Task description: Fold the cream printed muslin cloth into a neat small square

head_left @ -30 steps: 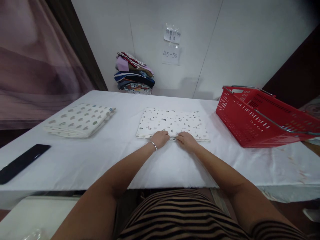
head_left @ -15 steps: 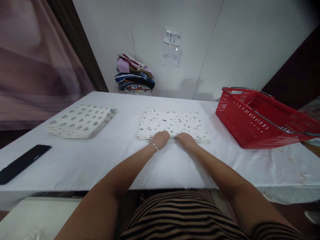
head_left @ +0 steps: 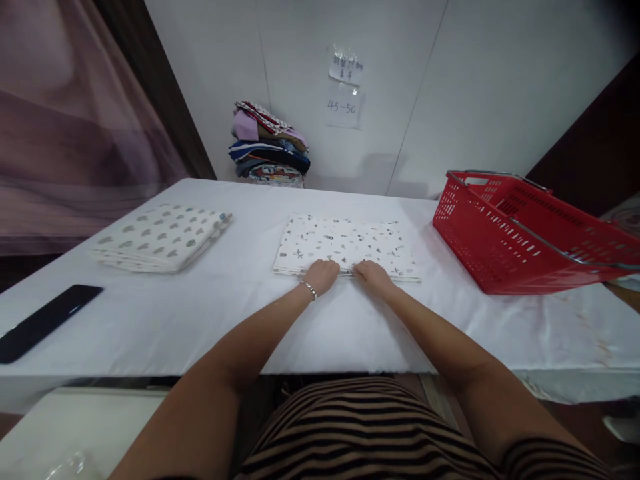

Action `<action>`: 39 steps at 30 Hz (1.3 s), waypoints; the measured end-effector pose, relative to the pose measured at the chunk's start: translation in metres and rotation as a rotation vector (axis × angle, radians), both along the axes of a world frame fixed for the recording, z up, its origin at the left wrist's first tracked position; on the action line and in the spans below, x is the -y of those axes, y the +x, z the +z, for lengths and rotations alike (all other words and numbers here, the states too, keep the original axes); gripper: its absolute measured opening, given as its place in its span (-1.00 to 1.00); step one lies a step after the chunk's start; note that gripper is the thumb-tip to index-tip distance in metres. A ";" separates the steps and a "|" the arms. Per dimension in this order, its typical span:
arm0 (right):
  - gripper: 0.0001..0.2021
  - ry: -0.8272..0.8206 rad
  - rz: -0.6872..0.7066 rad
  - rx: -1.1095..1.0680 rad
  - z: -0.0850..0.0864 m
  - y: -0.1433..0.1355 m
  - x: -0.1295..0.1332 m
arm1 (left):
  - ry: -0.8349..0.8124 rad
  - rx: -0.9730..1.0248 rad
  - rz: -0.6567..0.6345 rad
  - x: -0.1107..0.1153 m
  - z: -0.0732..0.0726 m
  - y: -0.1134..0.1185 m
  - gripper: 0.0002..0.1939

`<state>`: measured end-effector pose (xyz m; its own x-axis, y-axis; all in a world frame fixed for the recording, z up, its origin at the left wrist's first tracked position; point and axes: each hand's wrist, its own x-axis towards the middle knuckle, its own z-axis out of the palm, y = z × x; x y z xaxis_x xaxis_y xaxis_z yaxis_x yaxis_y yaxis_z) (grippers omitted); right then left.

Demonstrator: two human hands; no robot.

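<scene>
A folded white cloth (head_left: 345, 241) with a small dark print lies flat in the middle of the white-covered table (head_left: 240, 320). On its near edge, left of centre, my left hand (head_left: 323, 275) is closed, with a bracelet at the wrist. My right hand (head_left: 371, 275) grips the same edge a short way to the right, fingers curled over the layers. The thumbs and the undersides of both hands are hidden. Over on the left rests another folded cloth (head_left: 163, 237), white with grey heart-like shapes, and neither hand touches it.
A red plastic basket (head_left: 505, 247) with metal handles stands at the right. A dark phone-like slab (head_left: 47, 323) lies at the left front. Behind the table is a stack of folded fabrics (head_left: 270, 150) against the wall, near paper signs (head_left: 344, 107).
The view has tilted very slightly, so the table sits a little higher. Both hands stay at the near edge of the printed cloth, with hardly any movement.
</scene>
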<state>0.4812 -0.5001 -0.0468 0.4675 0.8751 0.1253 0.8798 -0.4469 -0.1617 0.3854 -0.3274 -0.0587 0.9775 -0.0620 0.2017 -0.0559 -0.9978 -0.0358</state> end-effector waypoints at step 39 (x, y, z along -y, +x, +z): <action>-0.74 0.154 0.198 -0.117 0.000 0.011 0.010 | -0.133 -0.045 0.068 0.003 0.011 -0.010 -0.73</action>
<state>0.4920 -0.5101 -0.0471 0.3089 0.9255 0.2192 0.9187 -0.2307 -0.3205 0.3755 -0.3309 -0.0478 0.9868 0.0286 0.1593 0.0130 -0.9951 0.0984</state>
